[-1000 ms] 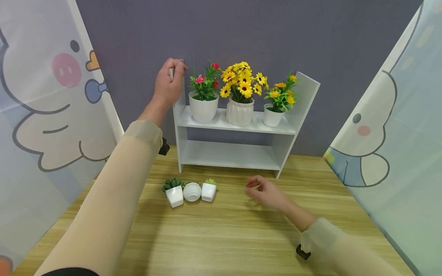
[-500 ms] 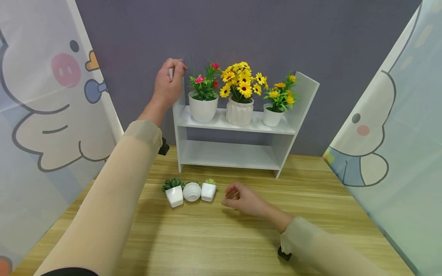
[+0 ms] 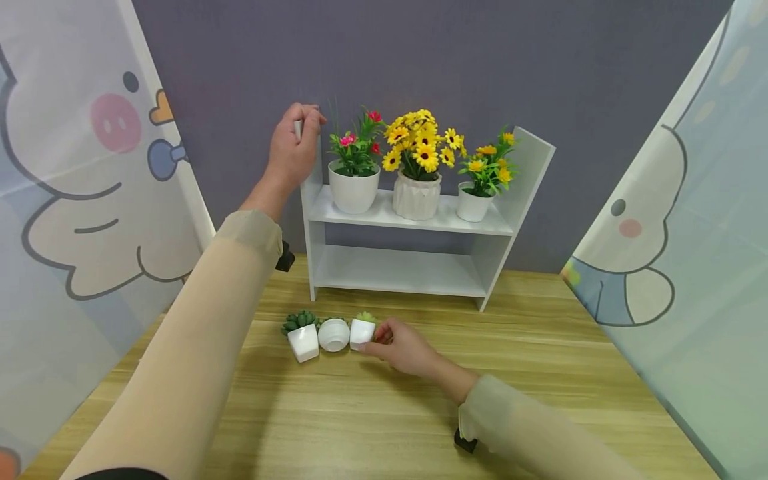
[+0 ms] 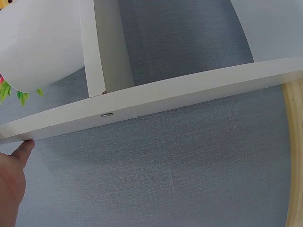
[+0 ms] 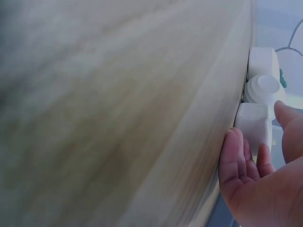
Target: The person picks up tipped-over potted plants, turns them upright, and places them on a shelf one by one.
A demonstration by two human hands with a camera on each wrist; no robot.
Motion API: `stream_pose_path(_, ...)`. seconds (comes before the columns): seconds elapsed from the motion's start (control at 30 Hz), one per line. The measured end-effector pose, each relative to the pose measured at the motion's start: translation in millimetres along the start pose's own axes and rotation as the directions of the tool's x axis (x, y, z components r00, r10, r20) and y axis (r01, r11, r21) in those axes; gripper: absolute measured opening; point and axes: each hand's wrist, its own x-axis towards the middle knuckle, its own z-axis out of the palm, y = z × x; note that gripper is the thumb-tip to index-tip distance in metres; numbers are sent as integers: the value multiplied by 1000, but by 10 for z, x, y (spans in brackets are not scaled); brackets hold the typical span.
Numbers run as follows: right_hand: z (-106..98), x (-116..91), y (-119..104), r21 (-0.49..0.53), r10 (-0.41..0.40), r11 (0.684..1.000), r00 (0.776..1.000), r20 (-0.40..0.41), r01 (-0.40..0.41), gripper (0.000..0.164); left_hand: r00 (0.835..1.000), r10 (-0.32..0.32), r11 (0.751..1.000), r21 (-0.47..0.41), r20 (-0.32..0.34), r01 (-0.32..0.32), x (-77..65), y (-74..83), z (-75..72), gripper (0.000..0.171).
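Observation:
My left hand (image 3: 293, 148) grips the top of the left side panel of a white two-tier shelf (image 3: 401, 270); in the left wrist view its thumb (image 4: 23, 151) presses against the panel. On the table, three small white-potted succulents lie tipped over in a row, bases towards me: a dark green one (image 3: 304, 341), a round-potted one (image 3: 333, 335) and a light green one (image 3: 362, 333). My right hand (image 3: 409, 351) is at the right-hand pot, thumb by its base and fingers along its side. The right wrist view shows the fingers (image 5: 232, 153) extended beside that pot, the thumb held apart.
On the upper tier stand a pink-flowered plant (image 3: 354, 190), a yellow daisy plant (image 3: 417, 197) and a smaller yellow-flowered plant (image 3: 474, 203), all in white pots. A grey wall (image 3: 432, 53) rises behind the shelf. Cartoon-printed sheets (image 3: 708, 233) flank the wooden table (image 3: 336, 420).
My right hand has moved left across the table to the right-hand small succulent. The left hand stays on the shelf panel, and the plants have not moved.

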Motion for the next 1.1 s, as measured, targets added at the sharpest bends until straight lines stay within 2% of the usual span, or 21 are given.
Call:
stream_pose_path(0.27,33,65,18,-9,22,1000,999,-28,-22,37,1000,2,1000,-11,-11,-2,5,-9,-3,34)
stream_pose_path(0.77,-40,71,69,42,54,998,999,-1,-53,37,1000,-1,1000,-18,-17,1,0,-6,2,26)
stream_pose_path(1.0,-93,53,83,20,47,999,999,-5,-47,38,1000,5,1000,-21,-17,-5,-1,-7,3,26)
stream_pose_path(1.1,-95,54,57,-3,56,998,998,-21,-56,44,1000,3,1000,-23,-17,-3,2,-7,4,29)
